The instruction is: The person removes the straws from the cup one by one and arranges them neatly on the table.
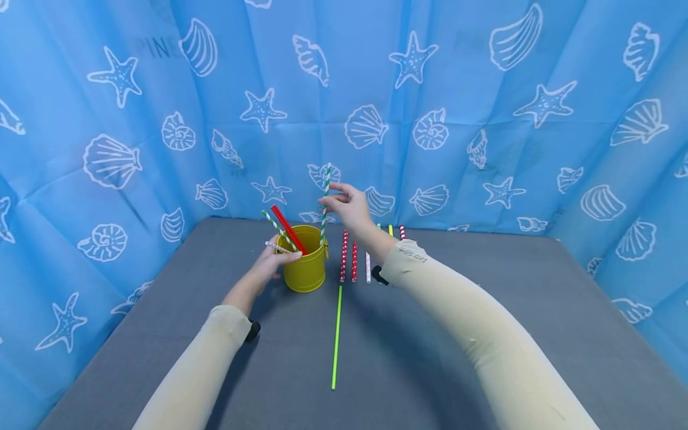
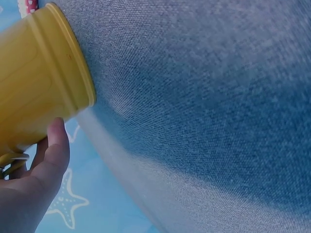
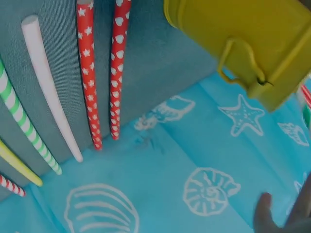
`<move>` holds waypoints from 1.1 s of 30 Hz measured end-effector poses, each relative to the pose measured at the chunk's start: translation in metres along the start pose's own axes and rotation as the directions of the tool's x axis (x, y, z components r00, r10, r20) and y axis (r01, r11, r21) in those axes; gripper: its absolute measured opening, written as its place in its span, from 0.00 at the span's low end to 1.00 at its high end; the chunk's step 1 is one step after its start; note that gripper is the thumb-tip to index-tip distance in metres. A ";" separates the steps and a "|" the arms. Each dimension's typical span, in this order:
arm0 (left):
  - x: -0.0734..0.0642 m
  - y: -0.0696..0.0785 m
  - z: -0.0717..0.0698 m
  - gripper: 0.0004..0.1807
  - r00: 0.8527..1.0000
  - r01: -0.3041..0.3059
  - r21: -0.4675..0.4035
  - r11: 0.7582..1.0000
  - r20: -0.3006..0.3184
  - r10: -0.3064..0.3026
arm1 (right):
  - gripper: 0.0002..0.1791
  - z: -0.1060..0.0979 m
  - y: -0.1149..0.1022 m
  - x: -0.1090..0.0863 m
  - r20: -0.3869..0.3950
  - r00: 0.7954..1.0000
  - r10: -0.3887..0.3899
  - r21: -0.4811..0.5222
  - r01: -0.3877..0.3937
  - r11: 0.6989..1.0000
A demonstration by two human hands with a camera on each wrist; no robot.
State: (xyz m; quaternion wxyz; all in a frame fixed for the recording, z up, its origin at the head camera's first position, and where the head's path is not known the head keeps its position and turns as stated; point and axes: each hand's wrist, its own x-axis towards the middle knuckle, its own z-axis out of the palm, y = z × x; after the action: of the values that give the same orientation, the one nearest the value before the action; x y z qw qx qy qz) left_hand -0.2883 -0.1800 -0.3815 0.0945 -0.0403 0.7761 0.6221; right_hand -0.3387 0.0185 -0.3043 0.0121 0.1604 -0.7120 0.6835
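Note:
A yellow metal bucket [image 1: 304,276] stands on the table, and my left hand [image 1: 264,263] grips its left side with the thumb over the rim. Inside it lean a red straw [image 1: 288,228], a green-and-white striped straw [image 1: 276,224] and a pale patterned straw [image 1: 276,246]. My right hand [image 1: 352,209] pinches another green-striped straw [image 1: 325,206], held nearly upright with its lower end inside the bucket's right rim. In the left wrist view, fingers [image 2: 57,145] lie against the bucket's wall [image 2: 43,68]. The right wrist view shows only part of the right hand [image 3: 286,218].
Right of the bucket lie two red patterned straws [image 3: 87,73], a whitish straw [image 3: 51,90], a light-green striped straw [image 3: 24,119], a yellow straw [image 3: 19,165] and a red-striped straw [image 3: 10,185]. A lime-green straw [image 1: 337,337] lies nearer. Behind hangs a blue curtain [image 1: 344,89].

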 end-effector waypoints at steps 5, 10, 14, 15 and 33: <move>0.000 -0.001 0.001 0.47 1.000 -0.009 0.000 1.000 0.005 0.009 | 0.25 -0.010 -0.011 -0.006 -0.066 0.979 -0.191 0.050 0.194 0.980; -0.001 0.000 0.001 0.46 1.000 -0.021 0.000 1.000 0.014 0.021 | 0.24 -0.022 -0.019 -0.012 -0.059 0.973 -0.221 0.039 0.223 0.974; -0.003 0.001 0.000 0.46 1.000 -0.019 0.000 1.000 0.025 0.019 | 0.26 -0.032 -0.022 -0.019 -0.025 0.980 -0.195 0.010 0.196 0.981; -0.003 0.001 0.000 0.46 0.999 -0.020 0.000 1.000 0.026 0.020 | 0.27 -0.034 -0.023 -0.021 -0.018 0.982 -0.188 0.006 0.189 0.982; -0.005 0.000 -0.001 0.43 0.998 -0.044 0.004 0.999 0.042 0.044 | 0.35 -0.056 0.002 -0.055 0.017 0.998 0.064 -0.179 -0.060 0.982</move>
State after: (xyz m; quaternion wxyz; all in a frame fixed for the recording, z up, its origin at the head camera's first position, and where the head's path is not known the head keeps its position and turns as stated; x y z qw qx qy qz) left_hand -0.2836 -0.1817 -0.3804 0.0972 -0.0101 0.7761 0.6229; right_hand -0.2983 0.0852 -0.3157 -0.0028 0.1441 -0.7751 0.6152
